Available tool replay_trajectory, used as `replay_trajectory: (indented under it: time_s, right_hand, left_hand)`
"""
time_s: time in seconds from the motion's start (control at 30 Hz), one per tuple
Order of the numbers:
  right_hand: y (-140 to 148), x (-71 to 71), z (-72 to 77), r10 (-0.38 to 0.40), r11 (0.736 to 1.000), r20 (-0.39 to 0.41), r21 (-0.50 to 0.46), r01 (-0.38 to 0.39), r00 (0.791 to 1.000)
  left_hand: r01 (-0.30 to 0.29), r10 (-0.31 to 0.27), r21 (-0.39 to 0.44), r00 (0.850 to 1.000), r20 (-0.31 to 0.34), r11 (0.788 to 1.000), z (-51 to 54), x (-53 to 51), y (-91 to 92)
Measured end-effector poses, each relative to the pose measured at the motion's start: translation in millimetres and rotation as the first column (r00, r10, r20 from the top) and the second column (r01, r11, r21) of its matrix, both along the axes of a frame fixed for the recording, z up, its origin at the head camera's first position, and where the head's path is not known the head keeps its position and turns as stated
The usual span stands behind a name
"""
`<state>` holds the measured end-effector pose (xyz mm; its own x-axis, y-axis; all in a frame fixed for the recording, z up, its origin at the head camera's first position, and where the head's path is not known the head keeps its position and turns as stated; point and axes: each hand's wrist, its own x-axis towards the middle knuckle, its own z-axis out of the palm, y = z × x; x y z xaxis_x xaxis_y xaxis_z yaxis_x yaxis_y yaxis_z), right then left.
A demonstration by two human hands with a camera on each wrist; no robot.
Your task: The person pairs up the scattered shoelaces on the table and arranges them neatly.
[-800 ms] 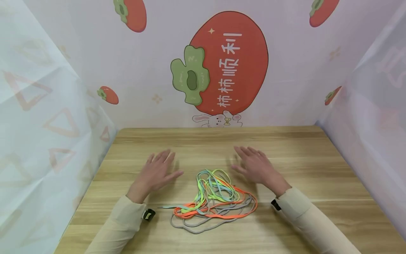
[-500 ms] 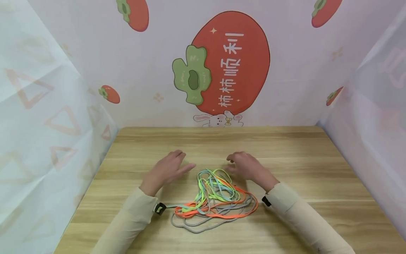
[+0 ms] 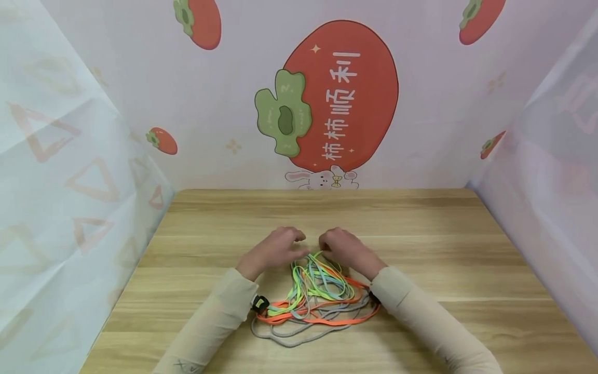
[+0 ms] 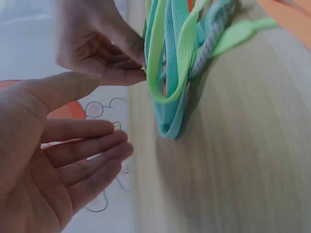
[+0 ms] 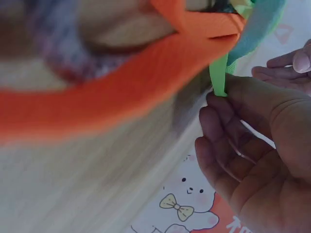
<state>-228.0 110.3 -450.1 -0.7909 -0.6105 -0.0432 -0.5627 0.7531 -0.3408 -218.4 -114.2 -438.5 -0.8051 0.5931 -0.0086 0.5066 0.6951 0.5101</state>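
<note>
Flat neon-green fabric lace (image 5: 219, 77) being pinched in the right hand (image 3: 347, 249), I should apply light tension, left hand (image 3: 271, 250) unfurled and empty.

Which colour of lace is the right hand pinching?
The yellow-green lace: it runs into the pinch of the right hand; the orange lace, grey lace and light-blue lace lie outside it.
</note>
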Motion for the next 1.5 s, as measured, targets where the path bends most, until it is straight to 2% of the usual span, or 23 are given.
replay_trajectory:
  time_s: [0.1, 0.27, 0.37, 0.47, 0.63, 0.87, 1.23, 1.5]
  right_hand:
    - [0, -1.2, 2.2, 0.014, 0.999, 0.015, -0.046, -0.014, 1.000]
    - [-1, -2.7, 14.6, 0.034, 0.991, 0.062, -0.135, -0.026, 0.997]
    - [-2, -4.5, 20.3, 0.034, 0.984, 0.096, -0.178, -0.016, 0.995]
    - [-3, -6.5, 23.0, 0.023, 0.979, 0.127, -0.202, 0.003, 0.992]
    - [-1, -8.5, 29.3, 0.017, 0.977, 0.151, -0.213, 0.016, 0.988]
    - [5, -11.2, 34.0, 0.045, 0.973, 0.144, -0.232, -0.010, 0.989]
    - [21, -13.9, 37.7, 0.031, 0.954, 0.199, -0.300, 0.030, 0.980]
    - [32, -11.9, 38.6, 0.049, 0.948, 0.208, -0.317, 0.020, 0.977]
  left_hand:
    - [0.001, -0.004, 0.056, 0.999, 0.039, 0.998, -5.3, -3.8, 4.5]
    - [0.006, -0.017, 0.143, 0.997, 0.072, 0.990, -14.3, -9.3, 7.9]
    - [-0.009, -0.012, 0.210, 0.995, 0.100, 0.978, -16.1, -11.4, 10.1]
    - [-0.032, 0.006, 0.240, 0.994, 0.110, 0.970, -16.1, -12.6, 12.9]
    - [-0.052, 0.029, 0.236, 0.994, 0.102, 0.970, -11.6, -13.1, 12.0]
    - [-0.027, 0.004, 0.202, 0.994, 0.110, 0.979, -2.1, -15.2, 1.3]
    - [-0.020, 0.000, 0.232, 0.996, 0.089, 0.972, 4.7, -25.3, -23.7]
    - [-0.011, -0.010, 0.228, 0.996, 0.094, 0.974, 9.5, -28.1, -42.0]
